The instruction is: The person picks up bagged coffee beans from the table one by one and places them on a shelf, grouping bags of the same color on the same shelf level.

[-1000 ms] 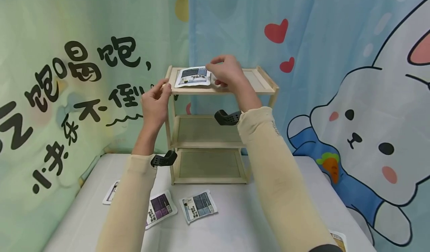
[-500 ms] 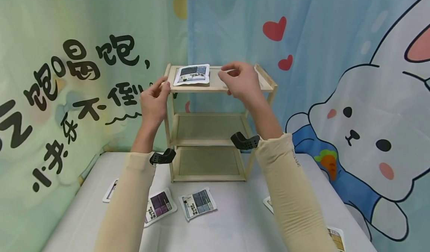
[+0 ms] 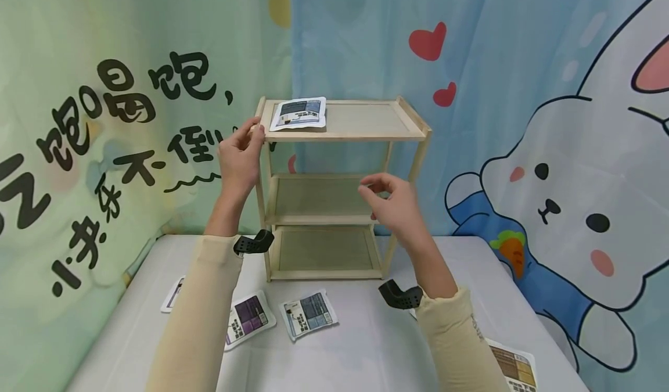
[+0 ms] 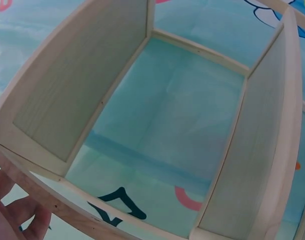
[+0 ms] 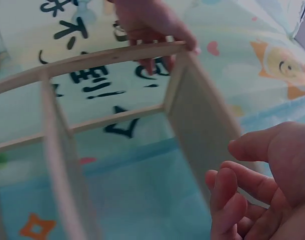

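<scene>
A three-tier wooden shelf rack (image 3: 366, 119) stands on the white table. My left hand (image 3: 240, 157) grips its upper left corner, thumb and fingers at the side rail; in the left wrist view, fingertips (image 4: 40, 220) curl at that rail (image 4: 57, 205). A white packet with a blue label (image 3: 299, 113) lies flat on the left of the top tier. Lower down, my right hand (image 3: 394, 206) hangs in front of the middle tier, at its right side. Its fingers are loosely bent with nothing between them, as the right wrist view shows on the right hand (image 5: 272, 185).
On the table lie a purple-labelled packet (image 3: 250, 316), a blue-grey packet (image 3: 309, 315), a packet partly behind the left sleeve (image 3: 171, 299) and a brown-labelled packet (image 3: 514, 366) near the right sleeve. A printed curtain (image 3: 355, 43) hangs behind the rack.
My right hand has left the packet on the top tier, moved right and then come down to the middle tier's height. The left hand stays at the corner.
</scene>
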Tool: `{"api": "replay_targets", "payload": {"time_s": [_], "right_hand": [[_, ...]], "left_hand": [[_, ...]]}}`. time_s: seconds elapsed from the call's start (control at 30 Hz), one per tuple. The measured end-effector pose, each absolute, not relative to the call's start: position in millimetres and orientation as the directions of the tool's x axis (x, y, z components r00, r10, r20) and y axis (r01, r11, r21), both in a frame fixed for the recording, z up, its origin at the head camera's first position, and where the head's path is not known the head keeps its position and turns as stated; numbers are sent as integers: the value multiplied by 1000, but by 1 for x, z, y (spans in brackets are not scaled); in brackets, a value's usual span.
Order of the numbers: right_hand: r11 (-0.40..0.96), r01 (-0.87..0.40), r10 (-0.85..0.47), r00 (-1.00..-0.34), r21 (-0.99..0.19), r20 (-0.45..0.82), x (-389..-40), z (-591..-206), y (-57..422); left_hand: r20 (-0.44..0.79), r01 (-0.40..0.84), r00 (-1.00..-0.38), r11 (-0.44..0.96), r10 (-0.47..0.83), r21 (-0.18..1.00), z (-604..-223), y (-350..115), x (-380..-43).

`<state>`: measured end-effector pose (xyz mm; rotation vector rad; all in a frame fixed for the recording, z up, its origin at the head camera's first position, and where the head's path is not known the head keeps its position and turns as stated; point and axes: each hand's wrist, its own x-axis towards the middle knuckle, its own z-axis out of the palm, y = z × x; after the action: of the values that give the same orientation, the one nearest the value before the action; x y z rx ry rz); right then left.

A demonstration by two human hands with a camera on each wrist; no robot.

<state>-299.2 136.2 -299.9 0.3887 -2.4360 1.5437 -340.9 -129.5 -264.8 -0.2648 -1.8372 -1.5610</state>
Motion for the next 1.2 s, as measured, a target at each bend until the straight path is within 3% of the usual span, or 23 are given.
{"api": "replay_targets", "payload": {"time_s": [0.17, 0.63, 0.97, 1.2], "right_hand": [[389, -283, -91, -959, -876, 270, -292, -338, 142], [332, -53, -38, -998, -942, 43, -266, -435, 133], [357, 60, -36, -996, -932, -78, -239, -506, 112], [346, 176, -50, -977, -921, -206, -224, -532, 98]], "left_hand": [[624, 565, -730, 267, -278, 780, -282, -139, -366], [634, 572, -725, 279, -267, 772, -281, -140, -364], [632, 570, -726, 278, -270, 773, -282, -139, -365], [631, 569, -728, 276, -267, 774, -282, -141, -366]]}}
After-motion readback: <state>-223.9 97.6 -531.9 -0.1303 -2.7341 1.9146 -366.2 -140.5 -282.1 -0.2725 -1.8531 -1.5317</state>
